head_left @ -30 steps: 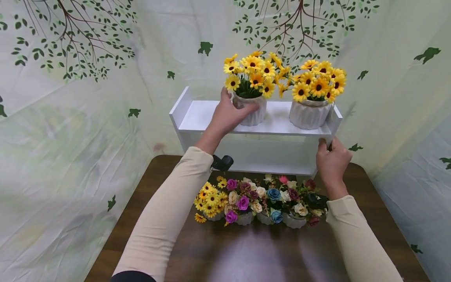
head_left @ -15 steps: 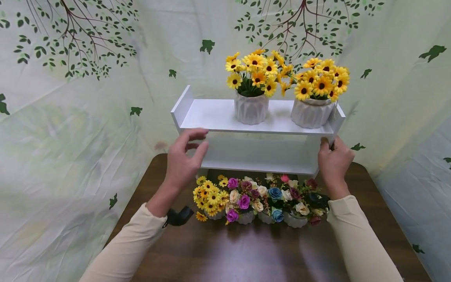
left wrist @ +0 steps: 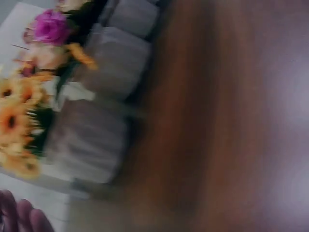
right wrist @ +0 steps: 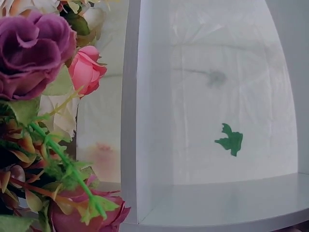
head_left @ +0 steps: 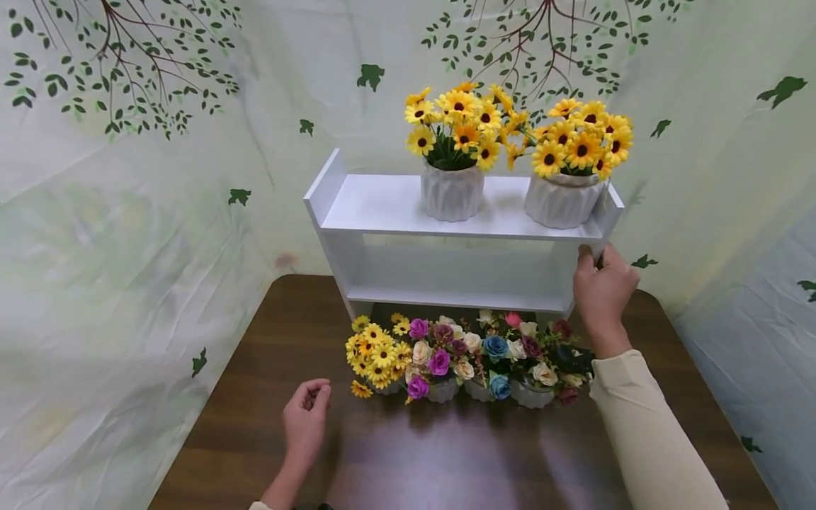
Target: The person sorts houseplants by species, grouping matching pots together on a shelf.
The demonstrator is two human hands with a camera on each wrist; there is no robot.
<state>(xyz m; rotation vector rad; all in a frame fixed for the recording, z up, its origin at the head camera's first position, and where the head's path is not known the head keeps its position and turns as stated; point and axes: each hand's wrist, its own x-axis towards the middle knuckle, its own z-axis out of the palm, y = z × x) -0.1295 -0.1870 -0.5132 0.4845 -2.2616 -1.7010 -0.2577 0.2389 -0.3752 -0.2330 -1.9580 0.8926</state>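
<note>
Right hand grips shelf; left hand apart.

Your left hand, spread round the left white pot on the shelf a second ago, has left it and dropped to the bench's left side, near the lower yellow daisies. Its fingers have drawn in toward the thumb.
</note>
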